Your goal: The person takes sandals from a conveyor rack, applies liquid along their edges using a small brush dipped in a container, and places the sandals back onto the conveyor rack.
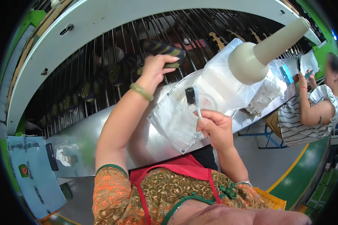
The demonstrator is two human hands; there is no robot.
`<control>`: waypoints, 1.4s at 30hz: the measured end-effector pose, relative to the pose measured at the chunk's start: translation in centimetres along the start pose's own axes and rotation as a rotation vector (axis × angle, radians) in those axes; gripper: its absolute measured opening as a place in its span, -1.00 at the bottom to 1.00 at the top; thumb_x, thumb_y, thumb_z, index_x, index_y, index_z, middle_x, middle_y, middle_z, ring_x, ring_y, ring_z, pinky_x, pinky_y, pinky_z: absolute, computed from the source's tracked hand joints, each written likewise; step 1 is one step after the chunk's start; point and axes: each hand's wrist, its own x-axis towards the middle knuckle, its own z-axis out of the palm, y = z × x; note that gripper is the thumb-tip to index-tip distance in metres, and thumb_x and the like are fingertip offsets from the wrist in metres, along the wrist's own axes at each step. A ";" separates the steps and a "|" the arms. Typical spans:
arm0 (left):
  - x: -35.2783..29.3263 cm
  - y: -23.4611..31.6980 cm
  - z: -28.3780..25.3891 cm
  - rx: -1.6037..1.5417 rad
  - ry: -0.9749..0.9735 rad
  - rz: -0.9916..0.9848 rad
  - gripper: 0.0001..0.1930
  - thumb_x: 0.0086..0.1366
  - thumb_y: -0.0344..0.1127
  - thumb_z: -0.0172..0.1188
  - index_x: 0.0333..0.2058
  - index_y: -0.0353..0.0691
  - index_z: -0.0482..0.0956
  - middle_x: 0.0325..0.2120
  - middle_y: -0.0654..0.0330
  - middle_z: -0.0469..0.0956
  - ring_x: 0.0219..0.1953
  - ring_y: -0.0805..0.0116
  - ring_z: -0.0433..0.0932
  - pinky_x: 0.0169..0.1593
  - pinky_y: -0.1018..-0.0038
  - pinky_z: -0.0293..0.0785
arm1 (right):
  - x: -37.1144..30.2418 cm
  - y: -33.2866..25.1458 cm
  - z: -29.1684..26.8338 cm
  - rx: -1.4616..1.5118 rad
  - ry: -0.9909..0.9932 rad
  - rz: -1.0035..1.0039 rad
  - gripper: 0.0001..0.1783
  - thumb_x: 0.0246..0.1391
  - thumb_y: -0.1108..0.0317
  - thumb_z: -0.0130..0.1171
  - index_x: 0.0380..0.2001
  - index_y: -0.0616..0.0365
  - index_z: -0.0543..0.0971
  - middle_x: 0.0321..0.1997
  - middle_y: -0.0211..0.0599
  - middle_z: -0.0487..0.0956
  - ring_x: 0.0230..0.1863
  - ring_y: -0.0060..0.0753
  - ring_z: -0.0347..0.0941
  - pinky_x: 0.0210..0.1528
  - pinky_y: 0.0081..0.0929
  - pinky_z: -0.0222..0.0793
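Observation:
My left hand [157, 67] reaches over to the rods at the far side and grips a dark-and-olive camouflage-patterned piece [164, 49]; it looks like a shoe part, and its exact kind is hard to tell. Between thumb and fingers, my right hand [216, 129] holds a brush by its pale thin handle, its black head [190, 96] pointing up and away from me. Beneath the brush lies a clear plastic sheet [169, 120] on the metal worktop [112, 123]. A round translucent dish [208, 101] stands just beyond the brush.
Long metal rods [101, 67] with more patterned pieces run along the far side. A beige funnel-shaped hood [248, 62] hangs over the worktop's right. Crumpled white material [266, 93] lies beyond it. A blue box [37, 176] stands at left; a seated co-worker [311, 105] works at right.

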 end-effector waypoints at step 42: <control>-18.0 -0.8 -16.3 -0.241 -0.280 0.221 -0.20 -0.15 -0.58 0.23 0.17 -0.21 0.21 0.17 0.09 0.24 0.14 -0.03 0.34 0.04 -0.07 0.46 | -2.4 -3.7 -2.8 -0.843 0.120 0.223 -0.72 0.12 0.21 0.14 -0.28 0.21 0.63 -0.75 -0.31 0.47 -0.79 -0.57 0.27 -0.68 -0.57 0.19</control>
